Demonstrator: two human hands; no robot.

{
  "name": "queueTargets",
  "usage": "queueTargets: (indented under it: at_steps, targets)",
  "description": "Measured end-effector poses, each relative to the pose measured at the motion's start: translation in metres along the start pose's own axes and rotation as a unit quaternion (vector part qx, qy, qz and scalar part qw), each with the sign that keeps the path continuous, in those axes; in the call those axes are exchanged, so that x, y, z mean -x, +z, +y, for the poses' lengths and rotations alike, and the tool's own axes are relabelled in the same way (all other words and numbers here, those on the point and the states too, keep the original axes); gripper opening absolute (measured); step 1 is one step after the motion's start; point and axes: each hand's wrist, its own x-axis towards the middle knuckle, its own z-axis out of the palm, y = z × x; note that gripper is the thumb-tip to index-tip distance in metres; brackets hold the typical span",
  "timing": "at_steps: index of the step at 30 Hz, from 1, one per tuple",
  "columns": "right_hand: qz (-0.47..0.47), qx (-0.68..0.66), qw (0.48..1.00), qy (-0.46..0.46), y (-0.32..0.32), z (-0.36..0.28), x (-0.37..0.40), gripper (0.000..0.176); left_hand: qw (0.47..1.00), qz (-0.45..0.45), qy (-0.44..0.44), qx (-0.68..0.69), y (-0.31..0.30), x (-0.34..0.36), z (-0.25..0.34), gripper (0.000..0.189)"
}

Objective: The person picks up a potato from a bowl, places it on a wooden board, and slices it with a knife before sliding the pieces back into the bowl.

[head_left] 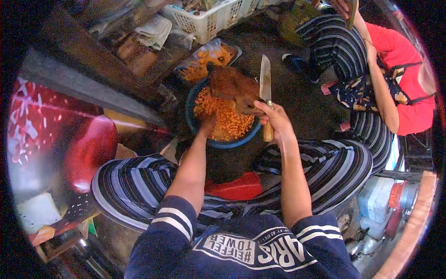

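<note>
A blue basin (188, 111) stands in front of me, holding many small orange, bean-like pieces (232, 125). My left hand (207, 124) reaches into its left side; the fingers are dark and blurred among the pieces, so their grip cannot be made out. In my right hand (276, 122), closed at the basin's right rim, is a knife (265, 79) with a wooden handle, its blade pointing up and away. A large, flat, reddish-brown piece (232, 86) is tilted over the basin's far side. Its near right corner meets my right fingers, apparently pinched there.
Behind the basin lies a tray (237, 50) with orange food on it. A white plastic basket (204, 25) and a folded cloth (154, 31) are farther back. Another person in a red top (416, 111) sits at the right. A red object (237, 187) lies between my legs.
</note>
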Motion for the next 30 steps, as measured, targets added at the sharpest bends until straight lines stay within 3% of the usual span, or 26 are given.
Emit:
queueTargets:
  at_steps: [2,3,5,6,8,9,11,14,18,20,21,23,24,26,28,30]
  targets:
    - [0.015,0.003,1.000,0.012,0.001,-0.002,0.004,0.024,0.952,-0.232,-0.047,0.194,0.034,-0.025,-0.080,0.054]
    - [0.009,0.013,1.000,0.010,0.002,-0.002,0.004,0.023,0.951,-0.233,-0.053,0.195,0.029,-0.014,-0.074,0.054]
    - [-0.003,0.023,1.000,0.006,0.006,-0.003,-0.003,0.023,0.861,-0.415,-0.077,0.283,-0.001,0.004,-0.033,0.054]
    - [0.006,0.030,1.000,0.006,0.006,-0.003,-0.004,0.023,0.860,-0.416,-0.080,0.284,-0.005,0.006,-0.034,0.054]
    - [0.018,0.037,0.999,0.011,0.004,-0.002,-0.004,0.022,0.849,-0.484,0.077,0.199,-0.010,0.012,-0.036,0.050]
    - [0.013,0.032,0.999,0.010,0.004,-0.004,-0.003,0.022,0.848,-0.484,0.075,0.200,-0.014,0.016,-0.021,0.050]
    - [0.006,0.024,1.000,0.009,0.005,-0.002,-0.004,0.023,0.833,-0.460,-0.150,0.269,-0.029,0.028,0.027,0.048]
    - [0.016,0.035,0.999,-0.003,0.004,-0.001,-0.004,0.023,0.865,-0.404,-0.170,0.243,-0.042,0.031,0.054,0.046]
    - [0.020,0.032,0.999,-0.001,0.004,-0.001,-0.003,0.024,0.849,-0.375,-0.186,0.322,-0.027,0.028,0.035,0.038]
    - [0.015,0.037,0.999,-0.007,0.004,-0.001,-0.003,0.025,0.948,-0.212,-0.047,0.234,-0.014,0.022,0.017,0.042]
    - [0.013,0.031,0.999,-0.006,0.006,-0.002,-0.001,0.025,0.948,-0.211,-0.046,0.233,-0.024,0.027,0.032,0.042]
    - [0.011,0.024,1.000,-0.005,0.007,-0.004,0.001,0.026,0.947,-0.229,-0.169,0.151,-0.052,0.042,0.081,0.044]
    - [0.010,0.029,1.000,-0.005,0.007,-0.004,0.001,0.026,0.947,-0.229,-0.169,0.150,-0.051,0.041,0.079,0.044]
    - [0.009,0.034,0.999,-0.004,0.007,-0.004,0.001,0.026,0.913,-0.234,-0.253,0.218,-0.042,0.033,0.061,0.050]
    - [0.013,0.041,0.999,-0.004,0.007,-0.003,0.001,0.026,0.926,-0.208,-0.214,0.230,-0.026,0.027,0.035,0.054]
    - [0.005,0.041,0.999,-0.007,0.007,-0.003,0.001,0.027,0.961,-0.159,-0.105,0.198,-0.001,0.010,-0.005,0.057]
